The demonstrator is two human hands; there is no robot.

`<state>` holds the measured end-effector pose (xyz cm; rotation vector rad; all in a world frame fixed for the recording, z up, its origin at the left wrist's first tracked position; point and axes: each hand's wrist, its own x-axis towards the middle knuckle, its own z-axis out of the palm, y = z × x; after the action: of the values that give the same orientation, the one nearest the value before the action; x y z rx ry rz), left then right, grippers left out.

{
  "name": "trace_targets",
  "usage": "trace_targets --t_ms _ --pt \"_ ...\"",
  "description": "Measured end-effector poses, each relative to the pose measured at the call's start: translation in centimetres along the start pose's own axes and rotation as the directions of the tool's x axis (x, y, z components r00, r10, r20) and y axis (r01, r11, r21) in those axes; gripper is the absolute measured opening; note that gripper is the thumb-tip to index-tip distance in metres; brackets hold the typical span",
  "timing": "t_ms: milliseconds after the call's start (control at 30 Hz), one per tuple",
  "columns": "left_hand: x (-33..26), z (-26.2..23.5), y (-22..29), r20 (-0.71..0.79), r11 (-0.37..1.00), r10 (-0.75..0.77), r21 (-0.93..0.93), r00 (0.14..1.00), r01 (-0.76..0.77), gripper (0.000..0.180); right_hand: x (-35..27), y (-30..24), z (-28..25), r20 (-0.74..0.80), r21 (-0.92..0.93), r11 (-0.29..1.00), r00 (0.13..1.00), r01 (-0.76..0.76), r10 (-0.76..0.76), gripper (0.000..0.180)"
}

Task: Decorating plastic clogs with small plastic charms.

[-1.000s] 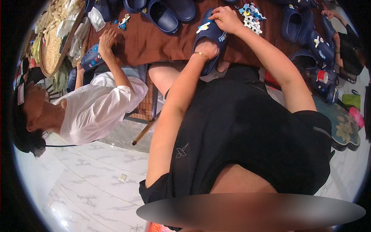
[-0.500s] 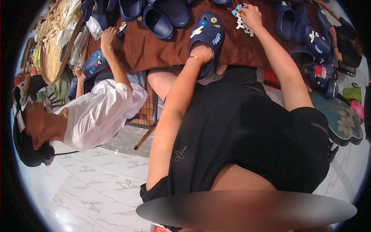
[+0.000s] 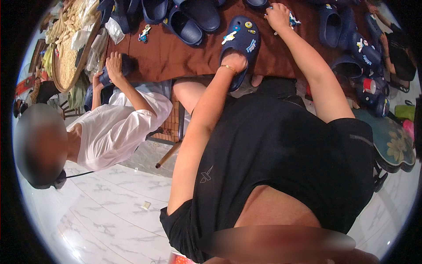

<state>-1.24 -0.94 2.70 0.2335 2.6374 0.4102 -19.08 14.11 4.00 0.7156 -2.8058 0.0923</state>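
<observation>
A navy blue foam clog (image 3: 241, 42) is being held near the upper centre of the frame, at the near edge of a table covered in a matte brown cloth (image 3: 176, 57). The left hand (image 3: 235, 61) is being pushed into the heel opening of the clog, with its fingers hidden inside; a thin gold bracelet is being worn at the wrist. The rounded toe of the clog is being decorated with small, glossy, coloured charms. Higher up and to the right, the right hand (image 3: 278, 15) is being laid on a small heap of colourful charms (image 3: 292, 20), the fingers curled downward; whether a charm is being pinched cannot be told.

More smooth, dark blue clogs (image 3: 193, 17) are being kept in the upper part of the frame and along the right rim (image 3: 351, 44). At the left, a seated person in a white shirt (image 3: 118, 127) is gripping another dark clog (image 3: 116, 72) with both hands. A round woven tray (image 3: 66, 61) is being shown at the upper left. A pale, marbled tile floor (image 3: 96, 220) is being shown across the lower left.
</observation>
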Motion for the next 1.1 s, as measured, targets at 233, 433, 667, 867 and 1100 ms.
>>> trace_targets --t_ms 233,433,667,867,1100 --pt "0.1 -0.6 0.3 0.035 1.0 -0.019 -0.009 0.999 0.019 0.035 0.1 -0.3 2.3 -0.087 0.411 0.911 0.996 0.035 0.001 0.016" --pt "0.3 0.5 -0.5 -0.036 0.999 -0.012 -0.031 0.999 0.011 0.03 1.1 -4.6 -0.6 0.131 0.719 0.694 0.973 0.039 -0.19 0.019" --pt "0.0 -0.4 0.2 -0.02 0.999 0.027 -0.031 0.999 -0.027 0.03 1.2 -5.7 0.8 0.125 0.576 0.811 0.968 0.108 -0.217 0.018" --pt "0.2 0.4 -0.3 -0.082 1.0 0.029 -0.005 0.996 -0.03 0.03 0.8 -6.2 2.1 0.135 0.586 0.81 0.987 -0.005 -0.092 0.019" --pt "0.1 0.8 -0.9 -0.04 0.998 0.003 -0.061 0.999 -0.005 0.03 1.9 -6.2 2.6 0.428 0.808 0.504 0.892 -0.306 -0.146 0.018"
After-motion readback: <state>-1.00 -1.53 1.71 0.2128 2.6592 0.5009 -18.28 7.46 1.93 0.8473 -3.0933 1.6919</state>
